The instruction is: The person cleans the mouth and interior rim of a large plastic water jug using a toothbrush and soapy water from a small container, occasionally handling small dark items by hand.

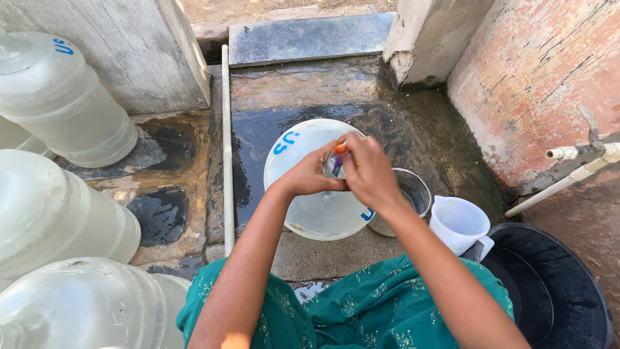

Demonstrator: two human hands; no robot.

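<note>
The wet concrete floor [303, 97] is being viewed from above. Four large clear water jugs are being kept at the left: one at the top [61, 103], one partly cut off behind it [16, 139], one in the middle [61, 213] and one at the bottom [84, 307]. A fifth jug [310, 194] is being stood upright at the centre, its neck facing the camera. A black tub [555, 291] is being kept at the lower right, with a white measuring cup [460, 223] just beside its rim. A small steel bowl [413, 194] is being stood between the central jug and the cup. A white pipe [227, 148] is being run along the floor left of the central jug, and a tap [584, 152] is being carried on the right wall.

Both hands are being held over the neck of the central jug. The left hand [313, 174] is being closed around the neck. The right hand [368, 171] is being clamped on a small brush [338, 155] with an orange and purple handle, which is being held at the jug mouth.
</note>
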